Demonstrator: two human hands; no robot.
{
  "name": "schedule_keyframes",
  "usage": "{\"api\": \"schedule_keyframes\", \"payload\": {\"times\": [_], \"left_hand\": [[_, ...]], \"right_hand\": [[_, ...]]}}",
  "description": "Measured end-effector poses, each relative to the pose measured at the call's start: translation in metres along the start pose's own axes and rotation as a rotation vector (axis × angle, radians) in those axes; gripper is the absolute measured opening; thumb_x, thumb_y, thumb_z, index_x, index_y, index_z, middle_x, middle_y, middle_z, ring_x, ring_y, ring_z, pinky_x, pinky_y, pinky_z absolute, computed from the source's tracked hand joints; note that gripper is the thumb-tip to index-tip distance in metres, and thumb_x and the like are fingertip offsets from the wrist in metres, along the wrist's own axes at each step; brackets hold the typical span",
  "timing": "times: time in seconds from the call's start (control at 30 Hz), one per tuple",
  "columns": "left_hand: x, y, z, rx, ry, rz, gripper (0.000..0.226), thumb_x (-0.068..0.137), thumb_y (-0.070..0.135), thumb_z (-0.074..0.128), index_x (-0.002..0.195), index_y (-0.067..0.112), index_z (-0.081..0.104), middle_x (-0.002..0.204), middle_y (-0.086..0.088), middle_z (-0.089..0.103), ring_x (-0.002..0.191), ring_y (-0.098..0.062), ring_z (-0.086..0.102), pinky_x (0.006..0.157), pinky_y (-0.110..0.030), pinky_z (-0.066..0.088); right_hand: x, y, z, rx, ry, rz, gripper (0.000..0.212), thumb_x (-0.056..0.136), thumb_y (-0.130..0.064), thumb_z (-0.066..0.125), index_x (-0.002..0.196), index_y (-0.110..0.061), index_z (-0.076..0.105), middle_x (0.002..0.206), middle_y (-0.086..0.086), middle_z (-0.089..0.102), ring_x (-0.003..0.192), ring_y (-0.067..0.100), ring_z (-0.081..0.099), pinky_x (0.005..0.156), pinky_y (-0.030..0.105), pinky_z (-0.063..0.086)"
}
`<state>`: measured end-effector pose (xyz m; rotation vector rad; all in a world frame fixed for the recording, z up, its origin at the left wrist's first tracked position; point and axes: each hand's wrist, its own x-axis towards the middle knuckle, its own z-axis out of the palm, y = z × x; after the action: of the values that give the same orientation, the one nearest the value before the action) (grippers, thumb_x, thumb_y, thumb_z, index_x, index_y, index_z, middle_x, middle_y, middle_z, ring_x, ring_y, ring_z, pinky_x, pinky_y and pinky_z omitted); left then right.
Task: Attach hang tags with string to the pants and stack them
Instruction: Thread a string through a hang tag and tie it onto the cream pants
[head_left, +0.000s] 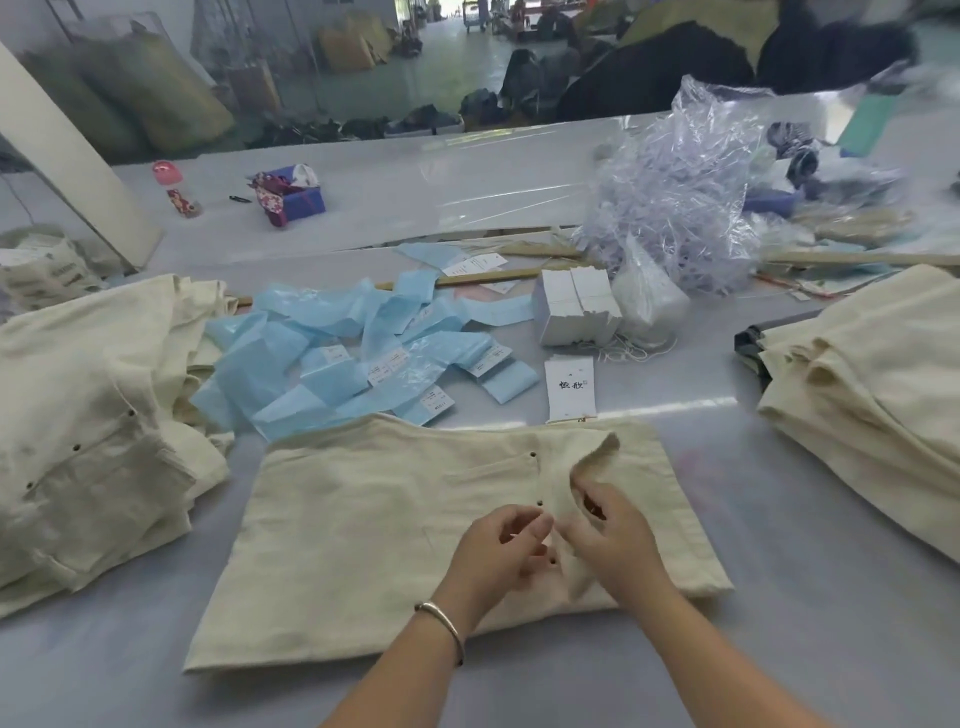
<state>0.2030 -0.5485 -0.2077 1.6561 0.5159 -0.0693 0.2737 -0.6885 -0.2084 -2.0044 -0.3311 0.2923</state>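
On the grey worktable (779, 519), two heaps of cream pants flanked the work area: a loose pile at the left (93, 415) and a neater folded stack at the right (872, 374). Which held tagged pairs could not be told, since no tags showed on either. Between them lay the pair in hand (363, 519), folded flat with the waistband toward the far side. Beyond it lay the supplies — blue plastic sleeves (337, 358), a block of white hang tags (576, 306), one loose tag (570, 387) and a coil of string (631, 353).

The right hand (618, 540) gripped a raised fold of fabric near the fly (fingers curled into it). The left hand (498, 545) pinched at the same spot, thumb against fingertips — whether on string could not be seen. No tag was visible on this pair, so attachment appeared unfinished and stacking not yet done.
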Motion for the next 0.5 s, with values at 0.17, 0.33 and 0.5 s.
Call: {"api": "schedule_keyframes", "payload": {"times": [0.17, 0.33, 0.5], "left_hand": [[0.015, 0.006, 0.013, 0.05, 0.09, 0.02, 0.036, 0.087, 0.035, 0.07, 0.087, -0.001, 0.065, 0.07, -0.006, 0.062, 0.066, -0.013, 0.056, 0.064, -0.029, 0.049], [0.023, 0.0, 0.008, -0.082, 0.155, 0.01, 0.029, 0.092, 0.023, 0.065, 0.083, -0.004, 0.069, 0.069, -0.008, 0.062, 0.066, -0.016, 0.054, 0.061, -0.028, 0.044], [0.029, 0.0, 0.004, -0.462, 0.018, -0.191, 0.023, 0.097, 0.016, 0.056, 0.1, -0.002, 0.071, 0.095, -0.018, 0.073, 0.082, -0.027, 0.069, 0.073, -0.034, 0.057]], "right_hand": [[-0.008, -0.012, 0.006, 0.138, -0.165, -0.017, 0.027, 0.077, -0.02, 0.048, 0.067, -0.04, 0.064, 0.081, -0.003, 0.053, 0.08, 0.004, 0.053, 0.072, 0.021, 0.041], [-0.007, -0.003, 0.004, 0.11, -0.068, -0.001, 0.025, 0.086, -0.014, 0.068, 0.089, -0.039, 0.065, 0.089, -0.007, 0.065, 0.085, 0.003, 0.06, 0.077, 0.021, 0.047], [0.002, 0.005, 0.003, 0.048, 0.157, 0.117, 0.021, 0.074, -0.039, 0.079, 0.082, -0.025, 0.066, 0.082, -0.008, 0.063, 0.076, 0.009, 0.058, 0.071, 0.023, 0.047]]}}
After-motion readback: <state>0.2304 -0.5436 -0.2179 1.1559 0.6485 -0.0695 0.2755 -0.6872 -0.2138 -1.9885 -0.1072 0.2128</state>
